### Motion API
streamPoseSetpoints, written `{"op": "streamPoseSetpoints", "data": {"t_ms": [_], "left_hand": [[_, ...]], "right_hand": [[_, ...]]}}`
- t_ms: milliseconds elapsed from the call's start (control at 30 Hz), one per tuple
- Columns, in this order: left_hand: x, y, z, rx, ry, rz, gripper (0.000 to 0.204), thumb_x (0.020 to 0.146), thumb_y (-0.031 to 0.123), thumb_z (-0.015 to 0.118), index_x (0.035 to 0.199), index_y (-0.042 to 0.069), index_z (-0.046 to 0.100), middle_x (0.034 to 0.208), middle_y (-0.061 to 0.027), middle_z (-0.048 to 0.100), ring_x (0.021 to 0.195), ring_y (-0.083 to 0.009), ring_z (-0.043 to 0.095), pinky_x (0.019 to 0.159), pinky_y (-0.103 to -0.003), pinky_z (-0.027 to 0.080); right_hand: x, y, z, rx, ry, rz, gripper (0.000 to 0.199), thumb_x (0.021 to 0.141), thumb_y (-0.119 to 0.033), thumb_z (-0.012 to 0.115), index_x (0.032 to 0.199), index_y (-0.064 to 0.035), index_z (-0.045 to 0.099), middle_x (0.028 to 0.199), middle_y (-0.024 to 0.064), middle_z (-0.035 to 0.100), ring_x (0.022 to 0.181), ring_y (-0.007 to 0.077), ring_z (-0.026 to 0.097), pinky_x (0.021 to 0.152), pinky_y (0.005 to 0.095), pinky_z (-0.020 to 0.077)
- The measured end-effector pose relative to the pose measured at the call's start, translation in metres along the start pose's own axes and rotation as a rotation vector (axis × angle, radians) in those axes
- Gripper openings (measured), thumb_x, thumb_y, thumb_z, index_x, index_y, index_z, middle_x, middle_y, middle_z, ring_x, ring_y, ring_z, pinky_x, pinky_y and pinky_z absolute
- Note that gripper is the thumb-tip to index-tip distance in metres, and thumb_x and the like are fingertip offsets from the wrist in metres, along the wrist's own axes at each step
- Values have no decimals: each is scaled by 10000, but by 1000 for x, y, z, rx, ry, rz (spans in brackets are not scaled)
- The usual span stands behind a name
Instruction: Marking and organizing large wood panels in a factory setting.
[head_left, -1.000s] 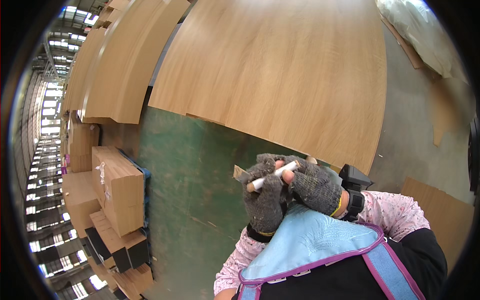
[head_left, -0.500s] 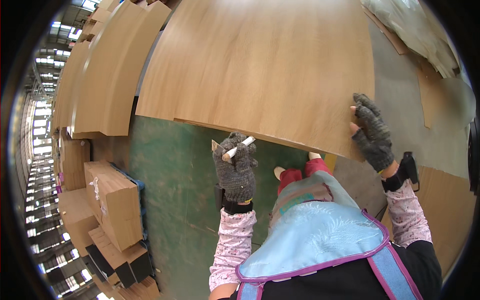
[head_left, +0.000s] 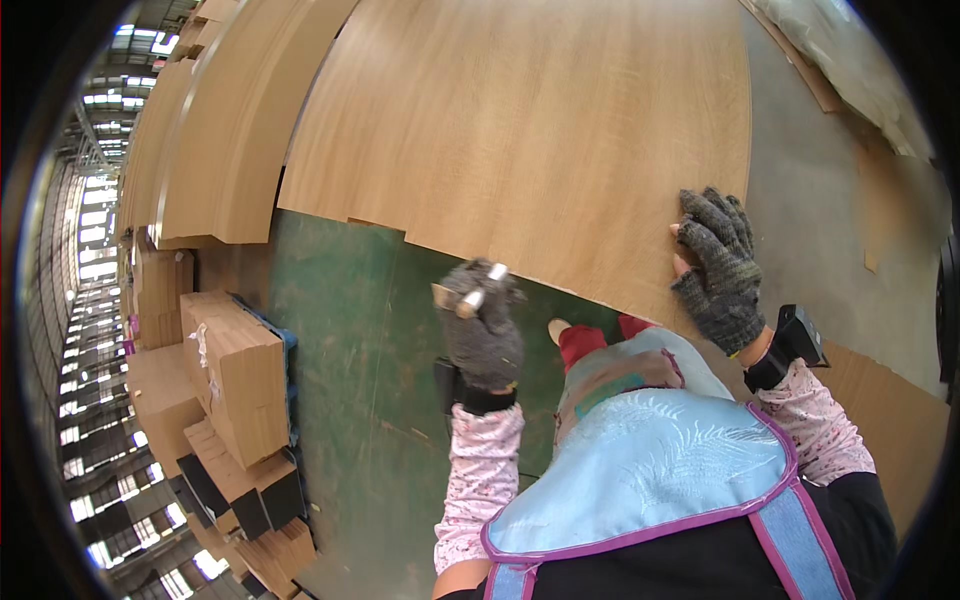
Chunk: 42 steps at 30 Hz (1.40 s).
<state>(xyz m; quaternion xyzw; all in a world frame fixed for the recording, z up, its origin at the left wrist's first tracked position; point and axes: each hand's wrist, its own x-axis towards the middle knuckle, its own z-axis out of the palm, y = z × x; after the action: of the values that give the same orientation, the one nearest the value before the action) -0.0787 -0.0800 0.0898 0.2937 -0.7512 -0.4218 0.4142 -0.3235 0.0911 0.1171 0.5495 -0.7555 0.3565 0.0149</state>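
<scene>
Taking the wood-grain panel (head_left: 540,140) as our landmark, we have our left grip (head_left: 484,330) at its near edge, curled around a slim white stick with a tan end (head_left: 477,296); blur hides whether the knuckles touch that edge. A small flat tan piece (head_left: 440,294) juts from the same hand, on the side away from the panel's right edge. We probably tuck both across the fingers so that one hand can carry them together. The stick's long axis lies oblique to the panel's near edge: its white end points up and right toward the panel, its tan end back toward our body and left. Our right grip (head_left: 720,268), spread and grasping nothing, appears to rest near the panel's right edge, close to the near corner, perhaps to steady us or the panel. The panel runs away from us past the top of view, so we cannot tell its long axis. Left of the panel we see a stack of wood-tone boards (head_left: 225,130) and, nearer us, a brown carton (head_left: 232,375).
</scene>
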Motion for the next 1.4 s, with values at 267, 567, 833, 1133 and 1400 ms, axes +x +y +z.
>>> {"op": "streamPoseSetpoints", "data": {"t_ms": [267,567,833,1133,1400], "left_hand": [[-20,22,27,317,-14,197,109,992,143,506,1005,36,491,980,-147,586,747,-214,637,623,-321,538],[-17,18,28,120,114,142,125,988,125,513,887,51,506,799,-113,603,757,-279,603,690,-415,480],[4,9,7,-44,264,-252,76,981,110,527,974,40,498,881,-132,599,775,-266,613,725,-410,504],[-3,-1,17,-101,253,-81,176,1012,185,504,966,14,502,815,-114,585,664,-204,595,600,-313,498],[-45,59,72,148,-85,294,65,903,94,596,854,52,590,790,-126,617,718,-304,618,671,-392,492]], "right_hand": [[1,2,-1,1,-23,-10,320,756,-64,682,1074,-57,642,1322,154,573,1291,390,474,1127,521,286],[1,3,2,6,-30,-17,326,759,-74,683,1080,-48,636,1321,159,574,1297,400,469,1128,526,283],[-1,5,1,22,0,-42,313,759,-68,682,1069,-45,645,1312,164,585,1286,394,486,1119,530,296],[-1,4,0,0,-8,-45,305,761,-80,694,1060,-39,648,1309,161,589,1290,388,486,1125,519,296],[-2,4,2,18,0,-24,305,750,-78,696,1050,-47,651,1309,156,587,1290,388,482,1129,521,290]]}}
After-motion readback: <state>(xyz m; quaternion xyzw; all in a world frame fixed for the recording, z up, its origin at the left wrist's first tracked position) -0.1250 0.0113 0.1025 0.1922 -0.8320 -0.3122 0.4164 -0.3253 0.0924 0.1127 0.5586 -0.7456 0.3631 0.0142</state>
